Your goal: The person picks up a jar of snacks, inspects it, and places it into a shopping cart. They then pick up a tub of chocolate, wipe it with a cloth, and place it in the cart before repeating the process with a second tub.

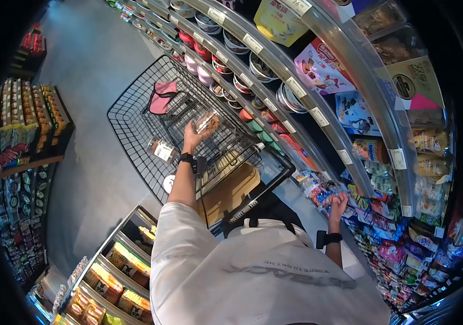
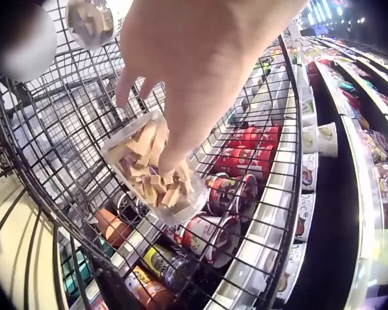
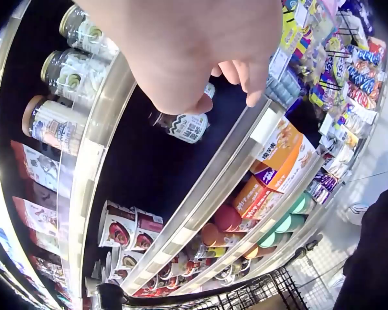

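Observation:
My left hand [image 1: 192, 138] grips a clear plastic jar [image 2: 149, 171] filled with light-brown pieces, above the wire shopping cart [image 1: 135, 85]. In the left wrist view the thumb presses on the jar's side. A second clear jar [image 1: 161, 150] with a white label sits in the cart, near a white round lid [image 1: 169, 183]. On my right, the other hand [image 1: 338, 203] reaches into a shelf. Its thumb and fingers pinch a small jar [image 3: 186, 127] with a dark lid and a black-and-white label, partly hidden by the hand in the right wrist view.
A pink cloth bag [image 1: 162, 98] lies at the cart's far end. A cardboard box [image 1: 231, 189] is under the basket near the handle [image 1: 268, 187]. Curved shelves [image 1: 318, 116] of packaged food run along the right. A snack rack [image 1: 115, 271] stands at lower left.

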Motion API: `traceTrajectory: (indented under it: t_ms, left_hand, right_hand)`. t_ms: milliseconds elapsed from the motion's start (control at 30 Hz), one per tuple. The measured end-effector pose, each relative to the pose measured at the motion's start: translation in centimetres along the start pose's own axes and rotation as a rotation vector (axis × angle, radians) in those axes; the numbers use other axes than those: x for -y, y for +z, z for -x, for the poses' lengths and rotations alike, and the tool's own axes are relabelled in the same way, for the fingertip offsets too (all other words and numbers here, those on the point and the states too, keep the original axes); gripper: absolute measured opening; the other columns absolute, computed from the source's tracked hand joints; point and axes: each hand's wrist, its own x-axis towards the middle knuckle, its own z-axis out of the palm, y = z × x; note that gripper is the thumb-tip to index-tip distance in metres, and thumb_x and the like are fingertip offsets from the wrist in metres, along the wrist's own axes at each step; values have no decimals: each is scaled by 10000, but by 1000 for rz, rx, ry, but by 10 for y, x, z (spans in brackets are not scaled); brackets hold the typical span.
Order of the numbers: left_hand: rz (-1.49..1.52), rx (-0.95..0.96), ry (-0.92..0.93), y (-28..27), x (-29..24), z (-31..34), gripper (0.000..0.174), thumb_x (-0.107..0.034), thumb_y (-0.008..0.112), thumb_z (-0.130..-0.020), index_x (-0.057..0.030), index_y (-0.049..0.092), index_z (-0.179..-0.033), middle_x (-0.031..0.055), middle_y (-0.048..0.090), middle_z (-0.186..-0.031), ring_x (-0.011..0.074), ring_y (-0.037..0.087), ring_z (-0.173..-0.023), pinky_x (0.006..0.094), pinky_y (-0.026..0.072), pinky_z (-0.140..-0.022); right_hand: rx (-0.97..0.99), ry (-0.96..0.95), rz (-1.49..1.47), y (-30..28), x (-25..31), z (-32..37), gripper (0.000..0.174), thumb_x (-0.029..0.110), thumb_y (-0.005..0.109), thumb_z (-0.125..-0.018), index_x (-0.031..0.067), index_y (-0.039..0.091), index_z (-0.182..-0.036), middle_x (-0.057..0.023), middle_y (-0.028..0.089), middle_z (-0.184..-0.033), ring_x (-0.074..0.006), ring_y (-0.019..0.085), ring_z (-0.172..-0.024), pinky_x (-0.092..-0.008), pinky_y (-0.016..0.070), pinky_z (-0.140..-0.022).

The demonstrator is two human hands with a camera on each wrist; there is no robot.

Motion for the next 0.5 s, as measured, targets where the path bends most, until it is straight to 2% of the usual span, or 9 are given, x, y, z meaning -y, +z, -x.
traceTrajectory:
  t_ms: [33, 67, 167, 233, 267, 367, 400, 467, 500]
  left_hand:
    - [34, 42, 1, 7, 17, -7, 1119, -222, 959, -644, 84, 323, -1514, 230, 503, -1466, 311, 543, -1310, 366, 424, -1119]
    - [51, 44, 50, 14, 33, -17, 1115, -112, 966, -619, 97, 322, -1504, 203, 521, -1436, 252, 559, -1271, 331, 477, -1054]
    - [85, 6, 130, 32, 84, -38, 1043, -80, 957, -625, 100, 371, -1469, 174, 609, -1316, 214, 606, -1182, 310, 527, -962]
    - [173, 172, -12, 1, 9, -11, 956, -48, 949, -623, 121, 431, -1408, 123, 676, -1160, 165, 652, -1046, 286, 555, -845]
    - [209, 177, -42, -4, 0, -7, 783, -64, 946, -639, 141, 549, -1282, 92, 724, -1010, 157, 685, -903, 286, 556, -771]
    - [21, 115, -100, -18, -6, -9, 681, -170, 969, -621, 146, 648, -1132, 105, 742, -931, 153, 695, -809, 291, 553, -721]
    - [-114, 51, -106, -34, -42, 5, 684, -297, 978, -583, 134, 698, -1033, 137, 753, -889, 173, 708, -771, 304, 552, -716]
    - [-160, 56, -88, -61, -94, 26, 676, -314, 967, -568, 114, 714, -1027, 153, 758, -901, 201, 723, -791, 332, 562, -747]
    - [-183, 42, -81, -74, -107, 32, 673, -322, 962, -561, 103, 722, -1024, 161, 761, -907, 215, 731, -802, 347, 567, -763]
  right_hand:
    - [-2, -3, -7, 4, 5, 6, 517, 89, 586, -998, 40, 352, -1457, -137, 491, -1383, -176, 624, -1010, -315, 542, -852]
    - [-5, -29, 99, 5, 11, 13, 490, 143, 616, -1014, 42, 389, -1437, -138, 486, -1390, -178, 619, -1030, -328, 547, -865]
    - [-16, -87, 147, 9, 7, 12, 502, 81, 616, -1003, 52, 406, -1458, -119, 522, -1372, -181, 582, -1172, -287, 518, -923]
    - [23, 3, 113, 17, 28, 21, 469, 112, 623, -1013, 70, 446, -1445, -109, 515, -1390, -192, 560, -1235, -303, 509, -967]
    - [51, 6, 97, 20, 31, 22, 469, 117, 623, -1014, 71, 447, -1447, -107, 511, -1396, -190, 556, -1242, -306, 509, -968]
    - [134, -64, 144, 35, 43, 24, 442, 118, 625, -1013, 58, 475, -1425, -107, 565, -1338, -171, 581, -1204, -291, 512, -942]
    - [185, -65, 128, 44, 61, 26, 436, 117, 627, -1011, 51, 483, -1417, -110, 582, -1315, -169, 591, -1189, -286, 511, -939]
    - [241, -4, 140, 62, 93, 24, 399, 103, 610, -1013, 15, 504, -1387, -117, 643, -1229, -170, 627, -1131, -268, 500, -942]
    - [294, -30, 144, 67, 103, 20, 396, 107, 594, -1020, 8, 495, -1391, -123, 636, -1250, -171, 630, -1135, -272, 492, -960]
